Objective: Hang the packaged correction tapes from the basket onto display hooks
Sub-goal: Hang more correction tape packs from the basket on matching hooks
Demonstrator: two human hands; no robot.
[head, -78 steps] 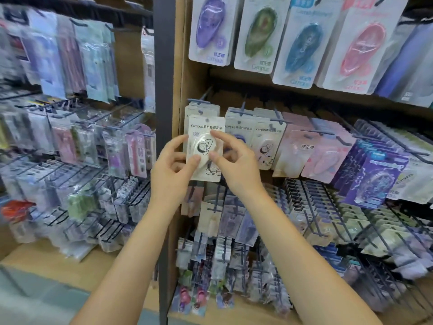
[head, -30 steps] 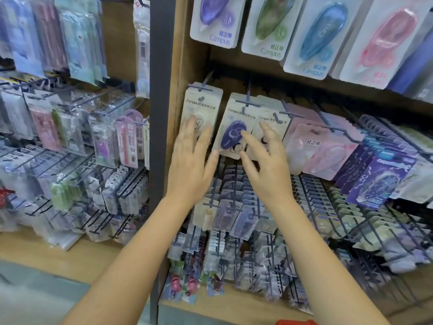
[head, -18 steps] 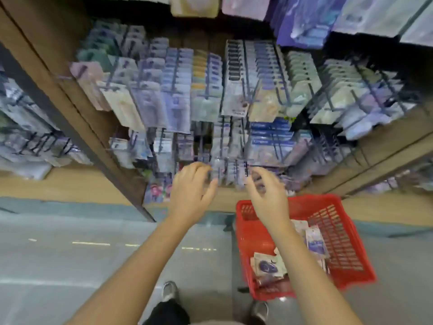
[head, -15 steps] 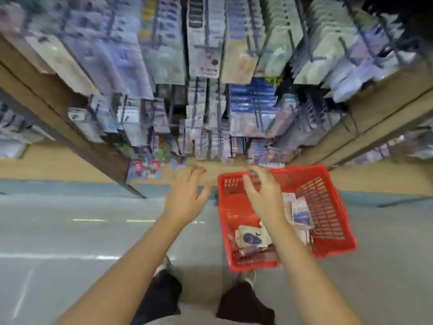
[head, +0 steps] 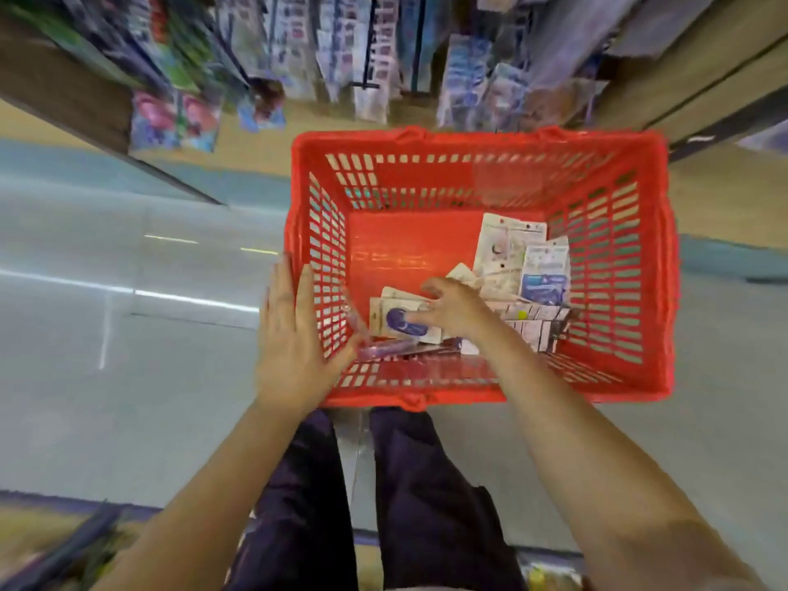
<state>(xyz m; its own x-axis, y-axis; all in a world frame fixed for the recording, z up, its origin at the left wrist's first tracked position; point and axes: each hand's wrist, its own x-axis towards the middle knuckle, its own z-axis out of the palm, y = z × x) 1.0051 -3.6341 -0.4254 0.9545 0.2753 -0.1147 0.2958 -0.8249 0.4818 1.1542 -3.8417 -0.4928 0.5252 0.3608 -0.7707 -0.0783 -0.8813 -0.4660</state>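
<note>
a: where is the stock found?

b: a red basket (head: 477,390) is seen on the grey floor (head: 85,398), just in front of the person's dark trouser legs (head: 426,496). packaged correction tapes (head: 518,275) are heaped on its bottom, towards the near and right side. a white card with a crescent mark (head: 501,249) lies furthest back in the heap, a card with a blue dispenser (head: 543,281) is just to its right, and a card with a purple dispenser (head: 401,322) lies nearest the left wall. the far left part of the bottom is bare red plastic.

a: how are the hands placed?

b: the left hand (head: 294,339) is held flat against the outside of the basket's left wall, fingers straight and together, nothing gripped. the right hand (head: 452,309) is reached down inside the basket, fingers spread and bent over the heap, with fingertips laid on the purple dispenser card. whether that card is pinched or only touched cannot be told. the two hands are kept apart, with the left wall between them.

a: what else is recorded?

b: beyond the basket, a wooden shelving unit (head: 682,78) is seen with rows of hanging packets (head: 362,49), all blurred. colourful packets (head: 175,121) stand at the foot of the shelving, far left. the lower edge of the view is too blurred for anything there to be identified.
</note>
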